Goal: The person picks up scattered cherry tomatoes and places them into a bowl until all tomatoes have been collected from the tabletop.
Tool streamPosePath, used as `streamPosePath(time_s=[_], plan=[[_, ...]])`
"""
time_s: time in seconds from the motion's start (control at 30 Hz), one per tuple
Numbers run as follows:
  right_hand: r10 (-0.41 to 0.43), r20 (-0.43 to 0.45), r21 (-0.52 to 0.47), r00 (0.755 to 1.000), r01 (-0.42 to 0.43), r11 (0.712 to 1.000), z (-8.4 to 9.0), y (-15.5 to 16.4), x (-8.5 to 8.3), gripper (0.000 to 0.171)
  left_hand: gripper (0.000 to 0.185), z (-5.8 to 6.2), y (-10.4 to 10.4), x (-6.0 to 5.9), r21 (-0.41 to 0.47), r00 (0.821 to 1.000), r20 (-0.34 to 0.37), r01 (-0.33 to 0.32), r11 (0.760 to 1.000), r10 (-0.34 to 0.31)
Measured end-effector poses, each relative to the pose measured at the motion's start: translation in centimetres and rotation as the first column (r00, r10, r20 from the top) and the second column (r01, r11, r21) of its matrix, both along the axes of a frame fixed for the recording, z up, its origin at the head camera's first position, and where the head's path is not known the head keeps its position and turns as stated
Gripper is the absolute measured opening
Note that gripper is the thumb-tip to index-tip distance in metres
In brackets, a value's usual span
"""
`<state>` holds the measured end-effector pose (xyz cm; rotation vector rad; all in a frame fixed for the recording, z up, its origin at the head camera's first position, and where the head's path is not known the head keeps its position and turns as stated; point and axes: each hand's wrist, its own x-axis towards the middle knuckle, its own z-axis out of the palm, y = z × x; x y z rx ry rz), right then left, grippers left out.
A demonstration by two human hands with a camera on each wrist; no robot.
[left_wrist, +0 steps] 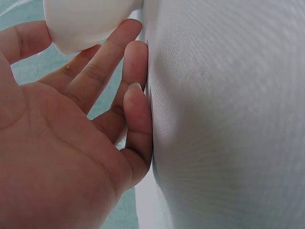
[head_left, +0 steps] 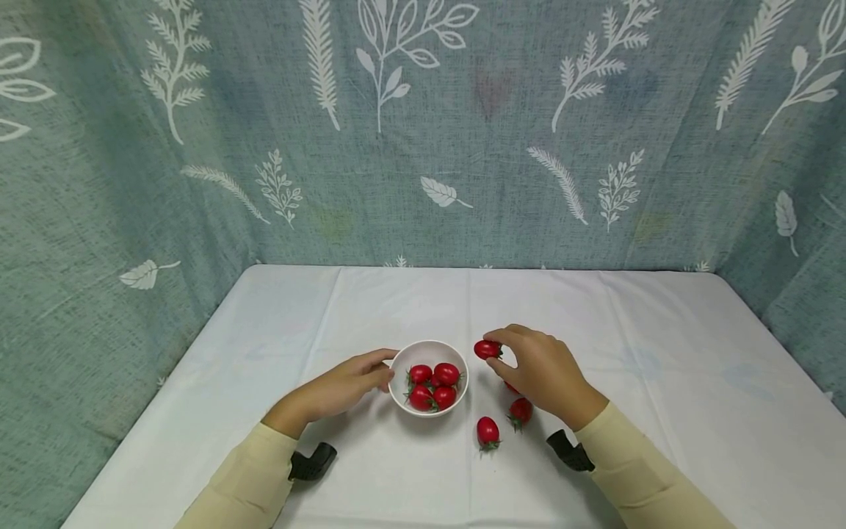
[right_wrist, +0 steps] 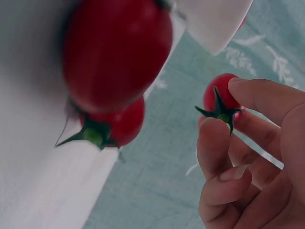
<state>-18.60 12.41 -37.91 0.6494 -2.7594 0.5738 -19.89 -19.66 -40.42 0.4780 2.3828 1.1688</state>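
A cherry tomato (head_left: 486, 350) with a green calyx is pinched between the thumb and fingertips of my right hand (head_left: 543, 371), just right of the bowl's rim. The right wrist view shows that same tomato (right_wrist: 220, 93) with its leafy top toward the thumb. My left hand (head_left: 344, 388) touches the left side of the white bowl (head_left: 400, 367), its fingers and thumb spread along the outer wall. In the left wrist view, the other fingers (left_wrist: 136, 109) rest at the tablecloth under the bowl wall (left_wrist: 86, 24). Several red tomatoes (head_left: 445, 375) lie in the bowl.
Two loose tomatoes, one nearer me (head_left: 487, 432) and one beside it (head_left: 520, 411), lie on the white tablecloth (head_left: 370, 470). Another tomato (head_left: 511, 387) is mostly hidden beneath my right hand. A green leaf-patterned curtain (head_left: 423, 147) hangs behind the table.
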Motion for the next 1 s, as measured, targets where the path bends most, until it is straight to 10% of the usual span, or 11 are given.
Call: streamPosePath(time_s=[1.0], plan=[[0.145,-0.037,0.039,0.989,-0.144,0.989,-0.4,-3.0,2.3,0.038,0.043,-0.1,0.0,-0.1,0.001,1.0,-0.003,0.002,1.0,-0.002]])
